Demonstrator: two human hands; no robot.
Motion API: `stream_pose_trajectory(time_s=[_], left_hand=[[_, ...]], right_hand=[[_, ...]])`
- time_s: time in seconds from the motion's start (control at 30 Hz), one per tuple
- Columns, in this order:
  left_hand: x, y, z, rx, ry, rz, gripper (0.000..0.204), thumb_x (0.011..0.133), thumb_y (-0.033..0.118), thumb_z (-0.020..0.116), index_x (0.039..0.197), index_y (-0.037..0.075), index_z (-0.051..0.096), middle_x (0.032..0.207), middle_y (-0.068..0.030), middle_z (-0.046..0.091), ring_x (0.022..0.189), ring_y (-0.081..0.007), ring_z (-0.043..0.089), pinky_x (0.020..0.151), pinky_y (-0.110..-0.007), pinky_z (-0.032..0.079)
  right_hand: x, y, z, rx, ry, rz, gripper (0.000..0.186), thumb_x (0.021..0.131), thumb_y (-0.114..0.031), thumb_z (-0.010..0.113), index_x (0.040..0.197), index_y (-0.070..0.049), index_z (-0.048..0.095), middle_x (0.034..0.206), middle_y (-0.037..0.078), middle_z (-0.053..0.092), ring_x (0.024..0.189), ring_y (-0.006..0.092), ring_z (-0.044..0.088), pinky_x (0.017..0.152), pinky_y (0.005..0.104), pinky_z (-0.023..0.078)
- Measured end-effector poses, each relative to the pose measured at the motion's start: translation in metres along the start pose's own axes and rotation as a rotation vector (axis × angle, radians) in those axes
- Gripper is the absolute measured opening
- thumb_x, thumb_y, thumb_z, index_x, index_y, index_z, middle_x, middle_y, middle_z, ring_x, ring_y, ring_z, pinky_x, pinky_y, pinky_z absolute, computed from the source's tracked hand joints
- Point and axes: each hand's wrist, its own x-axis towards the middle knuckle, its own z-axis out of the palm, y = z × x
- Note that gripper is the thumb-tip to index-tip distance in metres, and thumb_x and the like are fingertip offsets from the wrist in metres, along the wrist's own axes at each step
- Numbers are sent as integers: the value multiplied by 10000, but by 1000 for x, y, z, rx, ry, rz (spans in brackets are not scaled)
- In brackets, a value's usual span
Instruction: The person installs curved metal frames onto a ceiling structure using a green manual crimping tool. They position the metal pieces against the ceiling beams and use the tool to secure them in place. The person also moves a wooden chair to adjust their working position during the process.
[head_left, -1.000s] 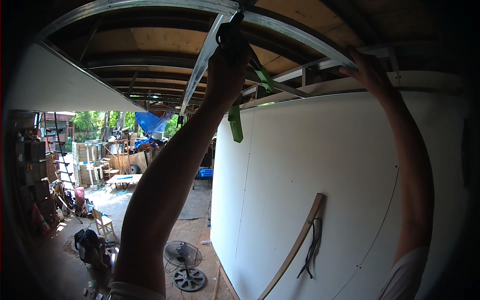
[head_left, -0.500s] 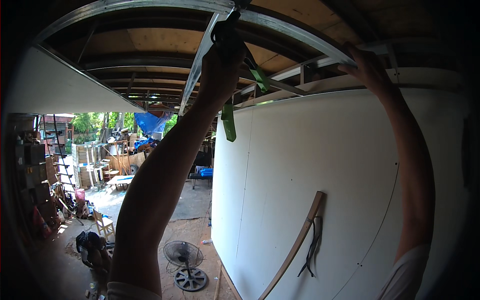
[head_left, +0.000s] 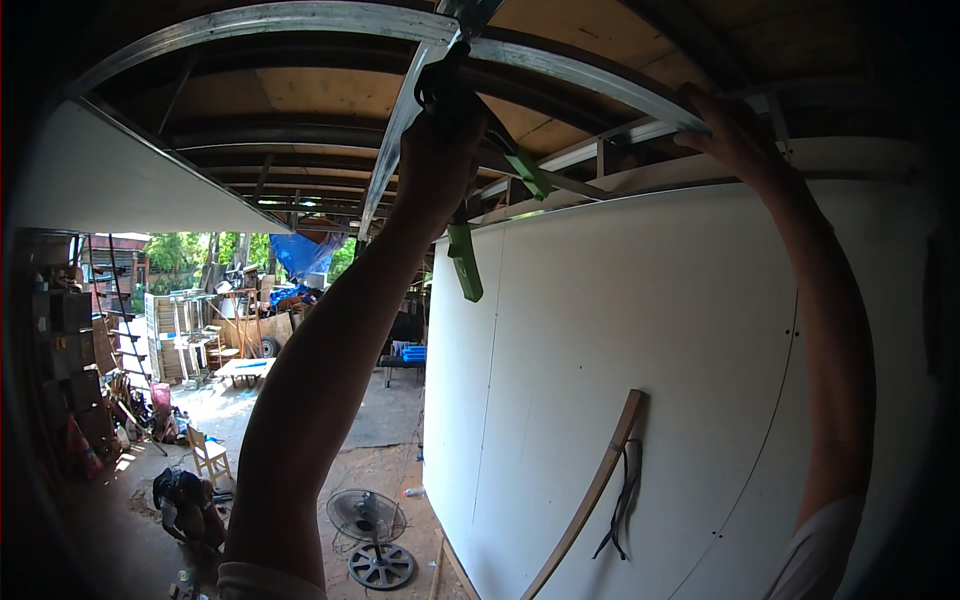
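Overhead, my left hand [head_left: 436, 155] is closed round a black plier-like hand tool [head_left: 450, 88]. Its two handles spread apart below my fist, ending in a green grip [head_left: 465, 262] and another green grip [head_left: 530, 175]. The tool's top is at the joint where a long silver metal channel [head_left: 575, 68] meets a crossing metal channel [head_left: 397, 130]; its jaws are hard to make out. My right hand [head_left: 735, 135] is raised at the right, with its thumb under the long channel and its fingers over it, gripping near the end.
A white panel wall [head_left: 560, 330] stands ahead, with a wooden strip [head_left: 590, 490] leaning on it. A white ceiling panel [head_left: 130, 175] is at the left. Below are a pedestal fan [head_left: 380, 545], a wooden chair [head_left: 208, 452] and a crouching person [head_left: 187, 505].
The view has shifted slightly, and the tool with my left hand sits a little lower in it. My right hand keeps its grip on the channel.
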Motion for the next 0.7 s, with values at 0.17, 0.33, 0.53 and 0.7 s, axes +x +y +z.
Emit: stream_pose_trajectory(time_s=[0.17, 0.33, 0.53, 0.7], left_hand=[[9, -4, -7, 99, 31, 173, 189, 906, 221, 665, 888, 97, 523, 539, 50, 442, 402, -38, 412, 355, -216, 298], [12, -13, -21, 254, 13, 272, 225, 922, 223, 615, 893, 1, 599, 742, -62, 621, 717, -139, 607, 650, -327, 474], [19, -18, -23, 367, 58, 326, 238, 909, 229, 627, 872, -6, 601, 720, -91, 620, 691, -153, 605, 617, -345, 461], [20, -22, -25, 381, 43, 366, 236, 906, 228, 629, 872, -4, 600, 700, -98, 605, 665, -156, 586, 596, -347, 446]], right_hand=[[-1, -8, 11, 116, 20, 5, 538, 784, -175, 770, 1230, -58, 494, 974, 172, 681, 900, 333, 676, 736, 412, 530], [-9, -23, 13, 151, 34, 43, 477, 790, -154, 762, 1173, -63, 491, 944, 173, 677, 886, 338, 675, 715, 414, 524], [-3, -18, 30, 241, -6, 96, 409, 802, -154, 753, 1099, -67, 485, 926, 168, 669, 890, 339, 672, 701, 422, 512], [-7, -20, 33, 261, 15, 98, 450, 804, -157, 753, 1151, -57, 485, 950, 174, 667, 900, 344, 667, 711, 428, 510]])
